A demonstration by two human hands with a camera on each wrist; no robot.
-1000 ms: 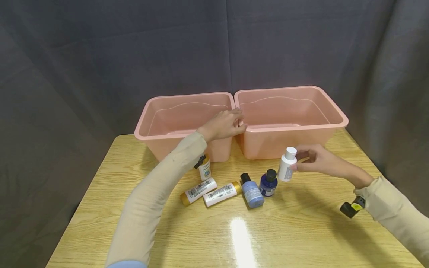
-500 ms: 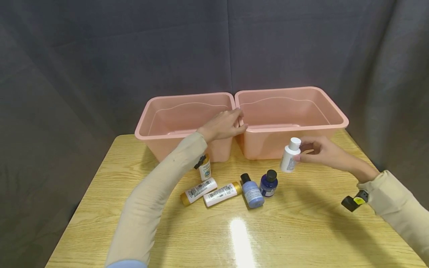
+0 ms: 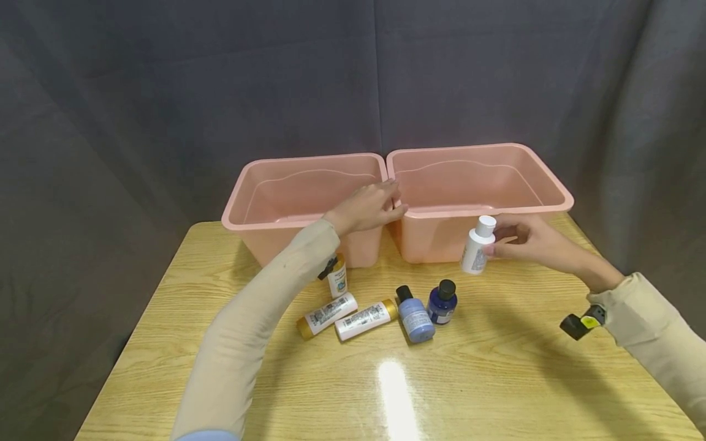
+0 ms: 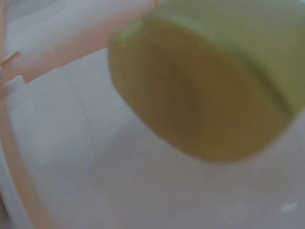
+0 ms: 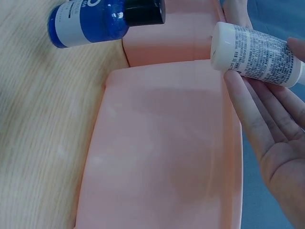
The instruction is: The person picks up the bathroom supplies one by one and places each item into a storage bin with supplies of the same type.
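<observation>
two bins (image 3: 480, 211) behind bottles (image 3: 386, 306) on table (image 3: 496, 380)

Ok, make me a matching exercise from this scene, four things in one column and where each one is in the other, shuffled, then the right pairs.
Things:
1. white bottle with white cap
2. dark blue bottle
3. light blue bottle
4. left hand

Places:
A. lying on its side on the table
B. resting on the rim where the two pink bins meet
C. standing upright on the table
D. held off the table by the right hand

Pairs: 1-D, 2-C, 3-A, 4-B
</observation>
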